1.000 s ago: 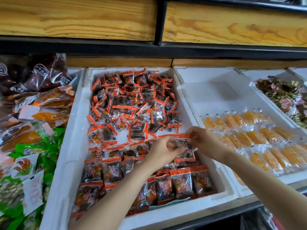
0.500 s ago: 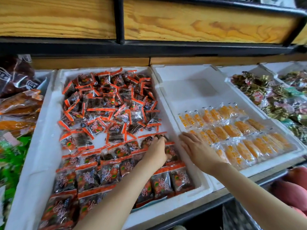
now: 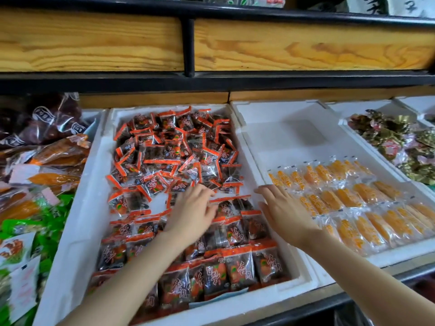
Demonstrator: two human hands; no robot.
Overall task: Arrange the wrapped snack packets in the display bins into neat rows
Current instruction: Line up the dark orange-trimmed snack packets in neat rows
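A white foam bin (image 3: 77,227) holds several orange-and-clear snack packets. Its far half is a loose heap (image 3: 174,149); its near half has packets standing in rows (image 3: 235,269). My left hand (image 3: 191,214) lies over the packets between heap and rows, fingers spread and nearly straight, reaching toward the heap's near edge. My right hand (image 3: 281,212) hovers with straight fingers over the bin's right wall, holding nothing. A packet with an orange strip (image 3: 231,203) lies between the two hands.
The neighbouring foam bin (image 3: 294,142) to the right holds rows of clear-wrapped yellow-orange snacks (image 3: 348,203). Further right is a bin of gold-wrapped sweets (image 3: 400,147). Mixed bags (image 3: 40,161) fill the bin on the left. A wooden shelf front (image 3: 211,43) overhangs the back.
Both hands let go of the packet they were placing in the row. The left hand has moved up toward the heap with fingers spread; the right hand has opened over the bin wall.
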